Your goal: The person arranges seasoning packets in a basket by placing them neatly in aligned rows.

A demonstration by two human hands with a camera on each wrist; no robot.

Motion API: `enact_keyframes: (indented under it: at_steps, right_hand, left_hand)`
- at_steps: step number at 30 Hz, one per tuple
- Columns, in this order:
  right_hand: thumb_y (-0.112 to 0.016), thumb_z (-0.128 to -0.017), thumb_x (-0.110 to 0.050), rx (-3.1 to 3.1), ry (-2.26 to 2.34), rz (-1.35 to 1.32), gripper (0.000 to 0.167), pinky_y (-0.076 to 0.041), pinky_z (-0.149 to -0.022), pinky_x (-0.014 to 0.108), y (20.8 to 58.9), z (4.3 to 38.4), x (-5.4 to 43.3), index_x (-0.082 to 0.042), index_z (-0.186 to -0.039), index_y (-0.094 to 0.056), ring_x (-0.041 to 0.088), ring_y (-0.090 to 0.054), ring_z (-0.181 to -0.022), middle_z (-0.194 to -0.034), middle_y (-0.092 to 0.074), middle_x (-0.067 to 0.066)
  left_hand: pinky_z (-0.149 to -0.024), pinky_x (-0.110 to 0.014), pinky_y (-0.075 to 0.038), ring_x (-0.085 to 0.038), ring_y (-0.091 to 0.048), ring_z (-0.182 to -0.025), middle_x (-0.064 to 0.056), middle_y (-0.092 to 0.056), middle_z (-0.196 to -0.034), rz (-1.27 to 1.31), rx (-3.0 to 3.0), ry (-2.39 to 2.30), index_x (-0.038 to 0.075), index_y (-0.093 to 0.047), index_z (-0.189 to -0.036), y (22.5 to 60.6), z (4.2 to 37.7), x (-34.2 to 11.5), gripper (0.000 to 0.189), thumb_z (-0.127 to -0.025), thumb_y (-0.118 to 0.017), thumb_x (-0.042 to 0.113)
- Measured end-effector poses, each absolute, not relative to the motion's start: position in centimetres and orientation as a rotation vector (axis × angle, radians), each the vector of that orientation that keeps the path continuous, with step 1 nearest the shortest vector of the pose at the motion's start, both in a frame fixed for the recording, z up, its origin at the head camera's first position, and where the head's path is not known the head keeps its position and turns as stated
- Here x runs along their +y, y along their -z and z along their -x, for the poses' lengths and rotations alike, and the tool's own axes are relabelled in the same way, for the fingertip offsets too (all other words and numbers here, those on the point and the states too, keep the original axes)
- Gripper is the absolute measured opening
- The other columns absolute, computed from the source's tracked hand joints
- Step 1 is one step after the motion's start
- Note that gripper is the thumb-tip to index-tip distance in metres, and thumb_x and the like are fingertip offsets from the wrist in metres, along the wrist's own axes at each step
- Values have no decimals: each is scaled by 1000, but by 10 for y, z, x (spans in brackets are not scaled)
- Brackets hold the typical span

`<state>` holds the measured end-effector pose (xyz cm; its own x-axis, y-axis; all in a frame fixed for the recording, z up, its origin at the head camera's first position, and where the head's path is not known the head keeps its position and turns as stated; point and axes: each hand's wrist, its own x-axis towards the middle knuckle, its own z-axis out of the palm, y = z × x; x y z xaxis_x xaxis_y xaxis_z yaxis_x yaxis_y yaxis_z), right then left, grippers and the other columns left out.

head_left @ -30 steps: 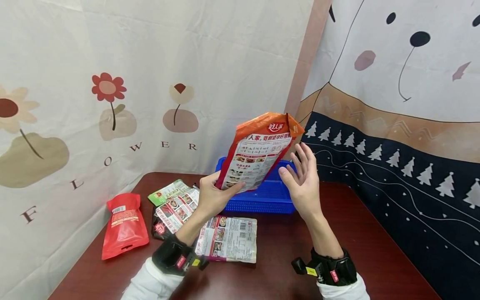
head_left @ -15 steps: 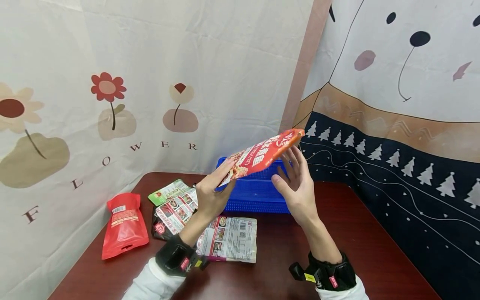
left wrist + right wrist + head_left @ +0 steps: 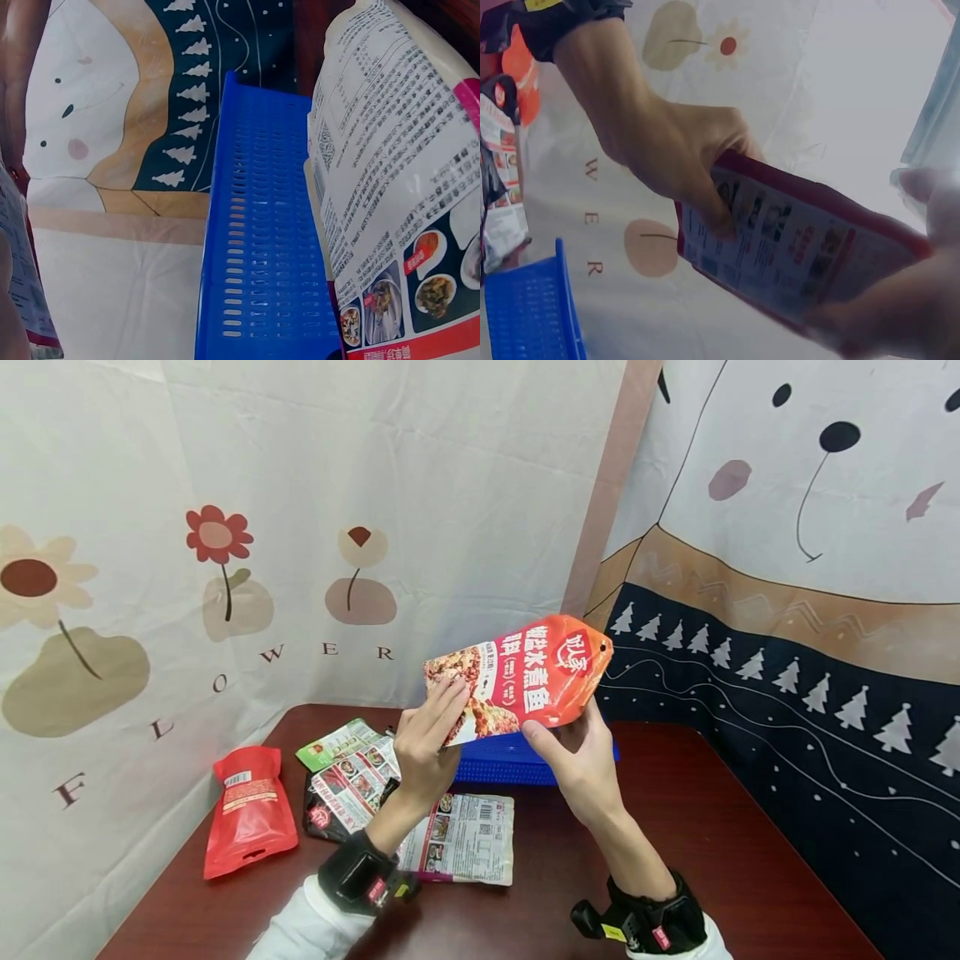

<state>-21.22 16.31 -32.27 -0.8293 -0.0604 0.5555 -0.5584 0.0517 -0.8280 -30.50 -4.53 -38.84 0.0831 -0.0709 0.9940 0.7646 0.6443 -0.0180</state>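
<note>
An orange-red seasoning packet point(image 3: 547, 668) with white lettering and a food picture is held up in front of the blue basket point(image 3: 510, 770). My left hand point(image 3: 429, 747) grips its left end, fingers across the printed front. In the right wrist view the left thumb presses the packet's white back point(image 3: 772, 232). My right hand point(image 3: 581, 768) holds the lower right edge, thumb at the front and fingers behind. The left wrist view catches only a strip of the held packet point(image 3: 30, 277) at its left side.
A red pouch point(image 3: 249, 814) lies at the table's left. Beside it overlap a green packet point(image 3: 337, 745), a white-and-red one point(image 3: 356, 781) and a black one point(image 3: 318, 827). A pale packet point(image 3: 480, 839) lies in front of the basket. Printed curtains point(image 3: 480, 485) stand behind the brown table point(image 3: 690, 835).
The packet has turned over from its white back to its orange-red front and come lower. My right hand has moved left and taken hold of its right end; the left hand has kept its grip.
</note>
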Motion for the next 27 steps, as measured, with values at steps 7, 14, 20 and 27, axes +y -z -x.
enact_keyframes:
  at_steps: [7,14,20,27]
  right_hand:
    - [-64,-113,-13,-1909,-1999,-491,64,-62,-110,22,320,209,161,-13,-169,-32,22,-62,-143,-156,-56,6]
    - [-57,-117,-13,-1699,-2215,-525,57,-63,-110,27,317,210,158,-16,-168,-30,26,-57,-150,-156,-52,6]
    - [-60,-118,-21,-1637,-2233,-428,52,-65,-109,29,317,211,158,-17,-164,-36,27,-60,-149,-154,-55,6]
    - [-64,-117,-25,-1603,-2263,-324,50,-65,-108,28,318,214,160,-19,-160,-40,25,-61,-148,-152,-56,4]
  left_hand:
    - [-82,-39,-57,-34,-82,-121,-12,-85,-131,684,-1306,587,5,-83,-132,390,304,-42,71,-72,-55,-20]
    - [-88,-40,-58,-35,-81,-120,-14,-84,-132,690,-1245,450,4,-82,-134,392,306,-39,47,-95,-62,-14]
    - [-92,-42,-58,-37,-81,-119,-15,-84,-132,693,-1197,361,4,-83,-131,395,308,-36,28,-107,-68,3]
    - [-94,-43,-57,-37,-81,-118,-15,-84,-132,681,-1184,308,4,-83,-130,397,308,-35,28,-106,-69,0]
